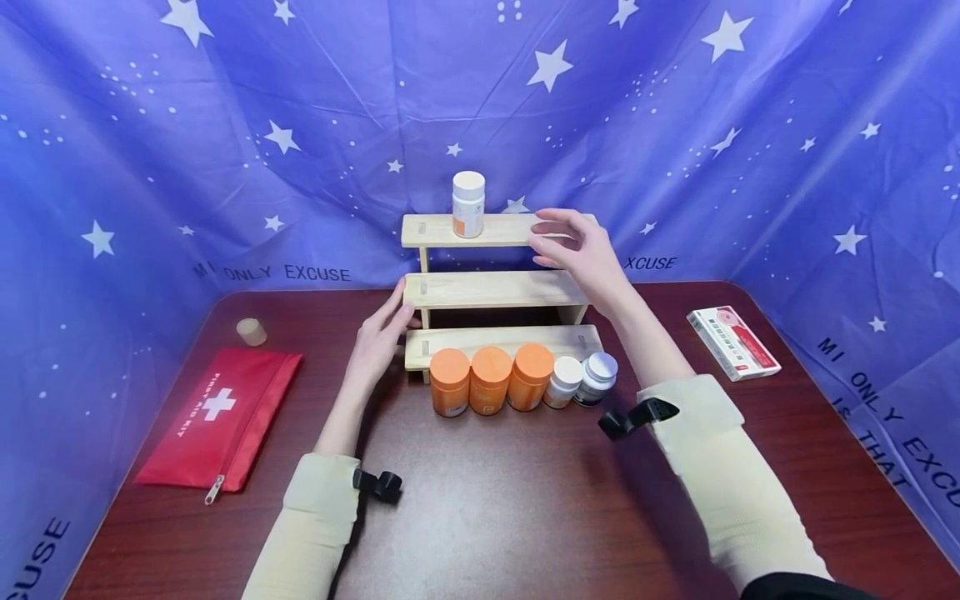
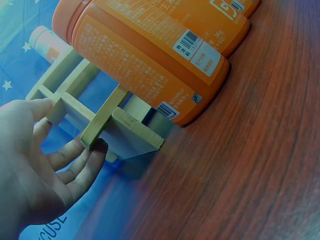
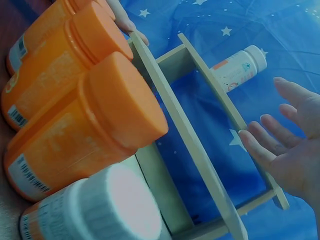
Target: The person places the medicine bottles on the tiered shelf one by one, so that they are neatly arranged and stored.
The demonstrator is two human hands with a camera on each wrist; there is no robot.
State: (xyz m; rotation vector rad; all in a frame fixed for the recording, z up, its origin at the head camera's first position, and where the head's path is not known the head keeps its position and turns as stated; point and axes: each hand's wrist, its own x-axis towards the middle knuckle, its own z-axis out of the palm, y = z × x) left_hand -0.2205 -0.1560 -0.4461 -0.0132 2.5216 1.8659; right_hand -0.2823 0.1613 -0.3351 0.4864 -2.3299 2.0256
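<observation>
From the head view, a three-tier wooden rack (image 1: 487, 288) stands on the table (image 1: 487, 517), with a white bottle (image 1: 468, 205) upright on its top shelf, left of the middle. The left hand (image 1: 378, 340) touches the left end of the middle shelf, fingers apart; the right hand (image 1: 585, 250) is at the right part of the top shelf, its fingers apart and holding nothing. Before the lowest shelf, three orange bottles (image 1: 489, 381), a small white-lidded bottle (image 1: 564, 382) and a dark bottle with a pale lid (image 1: 597, 379) stand in a row. A red pouch (image 1: 251, 417) and a small beige cylinder (image 1: 251, 332) lie to the left, a flat box (image 1: 733, 342) to the right. From the left wrist, the thumb and spread fingers rest about the rack's end. From the right wrist, the spread fingers are beside the top shelf; whether they touch it, I cannot tell.
</observation>
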